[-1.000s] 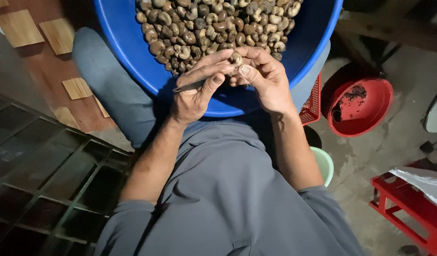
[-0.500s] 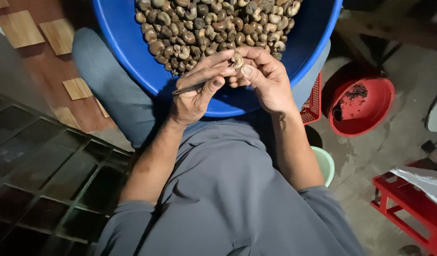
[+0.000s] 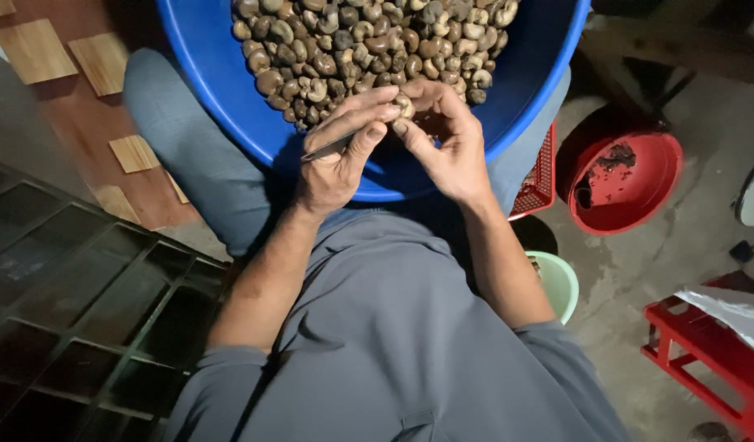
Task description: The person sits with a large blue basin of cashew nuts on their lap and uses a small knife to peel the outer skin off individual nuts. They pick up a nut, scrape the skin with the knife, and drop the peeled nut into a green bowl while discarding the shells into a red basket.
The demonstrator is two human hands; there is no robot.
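A big blue basin (image 3: pixel 230 98) rests on my lap, filled with several brown cashew nuts in their shells (image 3: pixel 344 41). My left hand (image 3: pixel 340 155) grips a thin metal pick (image 3: pixel 328 147), its tip toward the nut. My right hand (image 3: pixel 446 139) pinches a single pale nut (image 3: pixel 404 105) between thumb and fingers. Both hands meet over the near rim of the basin, thumbs touching the nut.
A red bowl (image 3: pixel 631 184) with dark scraps sits on the concrete floor to the right. A red basket (image 3: pixel 541 176) and a green bowl (image 3: pixel 557 282) lie beside my right arm. A red stool (image 3: pixel 704 360) stands at the lower right. A dark metal grate (image 3: pixel 74 311) is on the left.
Both hands stay together at the basin rim; the fingers shift slightly around the nut and the pick. Nothing else has moved.
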